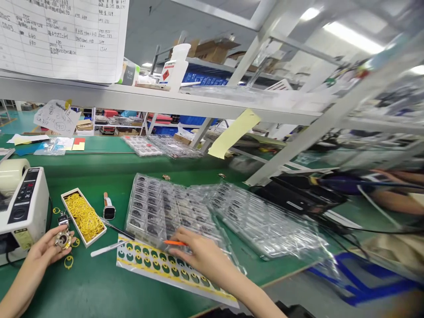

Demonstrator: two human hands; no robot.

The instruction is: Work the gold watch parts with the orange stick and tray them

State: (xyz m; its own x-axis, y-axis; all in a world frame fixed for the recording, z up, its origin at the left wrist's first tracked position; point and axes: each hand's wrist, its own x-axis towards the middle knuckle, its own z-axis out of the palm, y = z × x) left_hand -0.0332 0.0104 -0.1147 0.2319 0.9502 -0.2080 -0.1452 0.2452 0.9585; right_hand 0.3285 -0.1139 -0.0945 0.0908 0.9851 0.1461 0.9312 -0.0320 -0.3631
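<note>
At the lower left, my left hand (44,251) pinches a round gold-rimmed watch case (63,240) between thumb and fingers. My right hand (195,249) is closed on a thin orange tool (175,243), whose exact kind I cannot make out. It is above the front edge of a clear compartment tray (145,210) filled with dark round parts. Under and beside that hand lies a sheet of yellow and dark green ring stickers (149,263). A white box (103,230) full of yellow rings (84,216) stands between the hands. Several loose yellow rings lie near my left hand.
A white tape dispenser (29,207) stands at the left. A smartwatch (108,208), a dark slim tool (117,229) and a white stick (107,248) lie mid-table. More clear trays (261,221) are stacked at right. A metal shelf beam (159,99) crosses above; a blue stool (361,282) stands lower right.
</note>
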